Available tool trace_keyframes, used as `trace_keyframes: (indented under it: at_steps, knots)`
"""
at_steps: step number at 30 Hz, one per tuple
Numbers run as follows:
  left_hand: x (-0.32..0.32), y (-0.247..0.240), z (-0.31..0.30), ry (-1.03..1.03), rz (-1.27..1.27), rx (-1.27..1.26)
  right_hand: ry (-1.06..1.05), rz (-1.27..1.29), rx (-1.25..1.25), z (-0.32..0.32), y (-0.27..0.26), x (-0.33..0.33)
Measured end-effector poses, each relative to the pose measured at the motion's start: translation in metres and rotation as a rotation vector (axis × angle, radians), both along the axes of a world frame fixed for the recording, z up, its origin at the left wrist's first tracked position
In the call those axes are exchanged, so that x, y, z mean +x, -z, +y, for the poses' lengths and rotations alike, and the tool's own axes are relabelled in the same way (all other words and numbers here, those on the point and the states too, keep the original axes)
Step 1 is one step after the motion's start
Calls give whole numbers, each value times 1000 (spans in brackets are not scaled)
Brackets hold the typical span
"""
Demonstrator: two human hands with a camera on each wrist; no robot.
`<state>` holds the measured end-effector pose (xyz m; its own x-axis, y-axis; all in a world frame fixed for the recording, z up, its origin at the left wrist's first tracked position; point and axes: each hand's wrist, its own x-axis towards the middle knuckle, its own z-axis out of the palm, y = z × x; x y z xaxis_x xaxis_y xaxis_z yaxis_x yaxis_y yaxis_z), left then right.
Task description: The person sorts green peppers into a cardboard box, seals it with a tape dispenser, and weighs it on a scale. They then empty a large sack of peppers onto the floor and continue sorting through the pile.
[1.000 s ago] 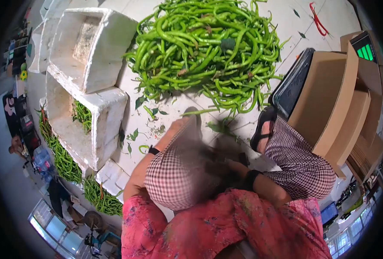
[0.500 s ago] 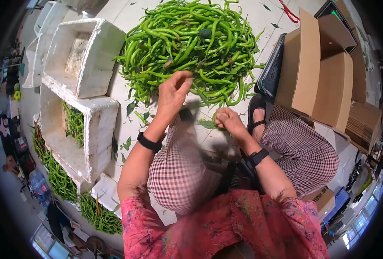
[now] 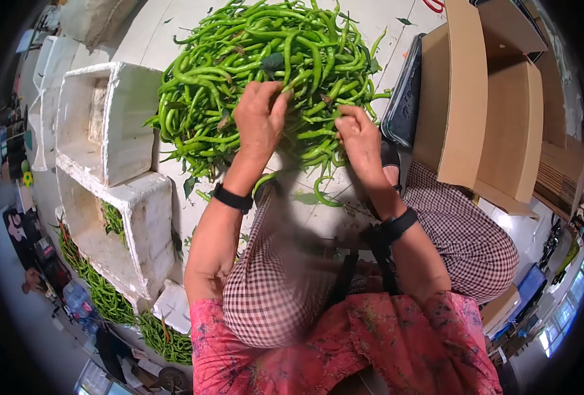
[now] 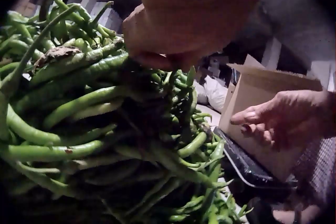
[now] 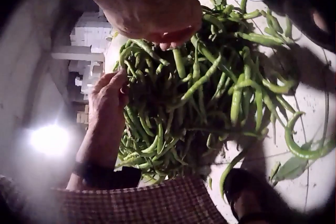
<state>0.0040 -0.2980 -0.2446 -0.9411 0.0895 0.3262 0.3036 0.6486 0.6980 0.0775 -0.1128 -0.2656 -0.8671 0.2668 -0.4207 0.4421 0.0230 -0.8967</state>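
A large heap of green chili peppers (image 3: 213, 76) lies on the floor, with a dark leaf (image 3: 273, 64) on top. The left hand (image 3: 259, 122) is over its near side, fingers bent and fingertips at the peppers; no pepper is plainly seen in its grasp. At the heap's near right edge is the right hand (image 3: 363, 146), its fingers loosely bent and apart. The left wrist view shows this right hand (image 4: 289, 116) holding nothing visible. In the right wrist view the left hand (image 5: 107, 100) touches the edge of the heap (image 5: 199, 87).
White foam boxes (image 3: 137, 122) stand at the left, one with peppers (image 3: 113, 220) inside. More peppers (image 3: 101, 283) lie beyond them. Open cardboard boxes (image 3: 466, 99) and a dark tray (image 3: 404, 99) are at the right. A curved pepper (image 3: 321, 192) lies near the person's feet.
From low by the legs, both hands have come up and forward to the heap. The right hand's fingers have loosened from a closer curl. The head view has shifted.
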Motion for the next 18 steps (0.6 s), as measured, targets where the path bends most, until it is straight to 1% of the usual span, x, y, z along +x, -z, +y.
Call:
trace_keyframes:
  at_steps: [1, 3, 4, 6, 8, 9, 10, 11, 12, 14, 15, 18]
  knots:
    - [3, -1, -1, -7, -28, 3, 4, 0, -3, -1, -2, -13]
    - [9, 2, 1, 10, -42, 18, -179, 46, 361, -4, -1, -35]
    - [11, 5, 1, 22, -53, 32, -182, 48, 356, -4, 10, -42]
    - [18, 12, 3, 45, -132, 46, -253, 174, 647, -8, 34, -48]
    - [29, 8, 6, 52, -150, 31, -226, 168, 642, -10, 35, -52]
    - [36, 11, 5, 56, -128, 47, -167, 173, 513, -9, 34, -50]
    - [42, 11, 3, 69, -43, 29, -106, 175, 386, -7, 26, -46]
    - [46, 7, -2, 32, -49, 64, -44, 162, 240, -2, 20, -41]
    - [47, 3, -5, -4, -58, 101, 38, 189, 155, 5, 21, -36]
    - [33, -21, -15, -63, -23, 48, 159, 95, -170, 11, -8, -30]
    - [20, -26, -21, -53, 66, 4, 155, 96, -172, 8, -13, -28]
    - [-22, -36, -25, -103, 211, -116, 68, 145, -252, -7, -25, -27]
